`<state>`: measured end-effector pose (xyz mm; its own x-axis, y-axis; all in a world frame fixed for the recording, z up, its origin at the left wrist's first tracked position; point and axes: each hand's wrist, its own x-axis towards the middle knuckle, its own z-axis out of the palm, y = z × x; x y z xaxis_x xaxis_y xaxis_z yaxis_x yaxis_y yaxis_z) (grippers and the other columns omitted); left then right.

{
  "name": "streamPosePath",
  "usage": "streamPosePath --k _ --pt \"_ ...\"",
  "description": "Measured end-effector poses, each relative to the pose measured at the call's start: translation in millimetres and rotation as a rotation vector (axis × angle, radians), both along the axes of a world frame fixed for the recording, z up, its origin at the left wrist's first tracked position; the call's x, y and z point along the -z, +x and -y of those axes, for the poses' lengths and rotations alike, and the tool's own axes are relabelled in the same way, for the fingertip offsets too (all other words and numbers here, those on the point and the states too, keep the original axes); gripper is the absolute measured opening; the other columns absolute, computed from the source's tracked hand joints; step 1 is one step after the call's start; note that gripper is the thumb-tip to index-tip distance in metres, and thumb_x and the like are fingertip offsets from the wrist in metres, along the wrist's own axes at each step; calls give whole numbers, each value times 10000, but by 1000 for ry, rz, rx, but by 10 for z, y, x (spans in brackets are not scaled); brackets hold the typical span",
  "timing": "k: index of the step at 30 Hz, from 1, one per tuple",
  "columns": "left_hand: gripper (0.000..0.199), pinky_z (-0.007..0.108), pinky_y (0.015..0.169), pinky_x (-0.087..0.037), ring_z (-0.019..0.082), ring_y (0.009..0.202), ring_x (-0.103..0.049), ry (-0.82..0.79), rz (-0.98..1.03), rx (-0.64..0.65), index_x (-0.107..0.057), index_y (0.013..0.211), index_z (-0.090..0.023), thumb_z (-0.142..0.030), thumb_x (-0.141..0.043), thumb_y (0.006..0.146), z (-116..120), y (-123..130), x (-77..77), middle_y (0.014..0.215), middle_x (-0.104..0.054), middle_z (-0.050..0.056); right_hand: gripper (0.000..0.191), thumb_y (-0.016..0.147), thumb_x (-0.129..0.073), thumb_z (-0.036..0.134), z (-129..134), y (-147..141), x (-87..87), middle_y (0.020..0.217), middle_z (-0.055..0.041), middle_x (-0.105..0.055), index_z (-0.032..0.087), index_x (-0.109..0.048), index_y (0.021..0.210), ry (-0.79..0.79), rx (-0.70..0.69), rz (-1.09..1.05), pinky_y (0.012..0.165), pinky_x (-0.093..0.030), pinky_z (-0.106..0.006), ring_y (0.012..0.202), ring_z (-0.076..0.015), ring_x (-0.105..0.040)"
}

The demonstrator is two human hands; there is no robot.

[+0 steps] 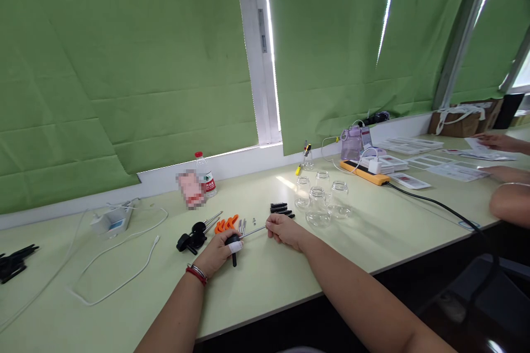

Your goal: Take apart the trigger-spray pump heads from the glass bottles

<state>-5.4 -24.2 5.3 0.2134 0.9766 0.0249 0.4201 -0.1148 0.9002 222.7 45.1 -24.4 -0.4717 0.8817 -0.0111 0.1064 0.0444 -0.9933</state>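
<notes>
My left hand (215,253), with a white wrap on one finger, is closed around a black knob-like part with a thin metal rod (252,231). The rod points right, and a short black stem sticks out below the knob. At the rod's far end, my right hand (286,230) pinches with thumb and fingers; anything small in that pinch is hidden. Similar black parts with rods (196,234) lie left of my left hand. Orange clip-like pieces (227,223) and small metal pins (242,225) rest just beyond it. Black ridged pieces (281,209) sit behind my right hand.
Several clear glass jars (318,215) stand right of centre. Behind them are an orange power strip (364,172) and a purple bottle (351,143). A water bottle (210,182) stands at the back. White cables (120,287) cross the left. Another person's hands (497,142) handle papers at right.
</notes>
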Motion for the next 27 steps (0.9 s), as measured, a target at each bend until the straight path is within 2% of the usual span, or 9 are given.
streamPosePath --k 9,17,22,27 --pt "239 242 581 -383 136 665 -448 14 -15 -7 -610 927 -205 -346 -603 734 -8 -8 6 782 -512 14 261 859 -432 352 -24 -6 24 626 11 -557 164 -487 686 13 -6 23 406 -278 -176 394 -35 -373" --pt "262 253 582 -371 134 640 -438 6 -15 -16 -604 926 -204 -381 -593 734 -11 -5 9 768 -502 12 126 829 -490 325 19 1 -40 672 28 -575 203 -484 861 -52 11 5 366 -223 -172 389 -40 -379" --pt "274 272 622 -376 148 664 -455 8 -37 -19 -609 929 -210 -395 -596 727 3 6 -18 790 -531 20 115 811 -520 304 34 5 -59 665 31 -575 197 -479 815 -49 3 6 375 -228 -173 394 -36 -375" --pt "271 280 643 -385 148 675 -462 9 -43 -12 -603 924 -206 -393 -603 728 6 8 -25 793 -530 18 191 835 -483 331 18 6 -31 653 18 -576 178 -485 722 -17 -5 20 394 -255 -179 397 -36 -376"
